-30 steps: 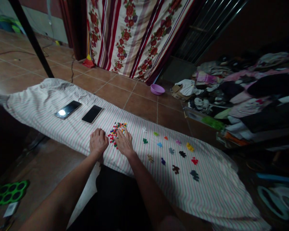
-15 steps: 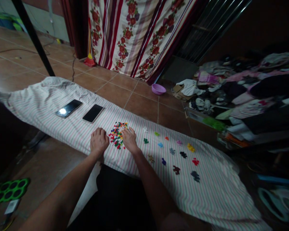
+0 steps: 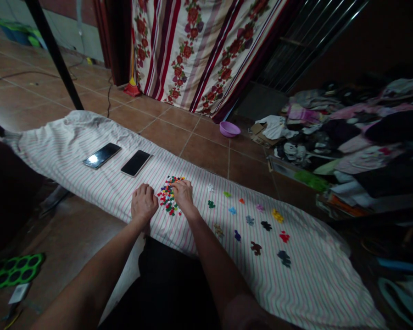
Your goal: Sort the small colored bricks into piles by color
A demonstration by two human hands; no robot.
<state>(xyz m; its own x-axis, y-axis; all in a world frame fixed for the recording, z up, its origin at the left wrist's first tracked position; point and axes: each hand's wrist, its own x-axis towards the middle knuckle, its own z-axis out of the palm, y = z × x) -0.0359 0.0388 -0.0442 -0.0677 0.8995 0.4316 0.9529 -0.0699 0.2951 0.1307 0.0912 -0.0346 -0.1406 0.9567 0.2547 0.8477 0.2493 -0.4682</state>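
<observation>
A mixed pile of tiny coloured pieces (image 3: pixel 166 198) lies on a striped cloth (image 3: pixel 199 238). Over the pile's right side, my right hand (image 3: pixel 183 194) points its fingertips down, closed together among the pieces; whatever they pinch is too small to make out. My left hand (image 3: pixel 144 202) rests on the cloth just left of the pile, fingers curled in and holding nothing visible. Small single-colour heaps spread to the right, among them a white heap (image 3: pixel 211 187), a dark green heap (image 3: pixel 211 204), a yellow heap (image 3: pixel 277 215) and a red heap (image 3: pixel 284 236).
Two phones, one with a bright reflection (image 3: pixel 102 155) and one dark (image 3: pixel 136 163), lie left of the pile. Beyond the cloth are a tiled floor, a purple basin (image 3: pixel 230 129) and a flowered curtain (image 3: pixel 192 55). Clothes (image 3: pixel 351 123) are heaped at right.
My right hand's fingers have shifted slightly left and drawn together over the pile. My left hand stays in place. The whole view has shifted a little.
</observation>
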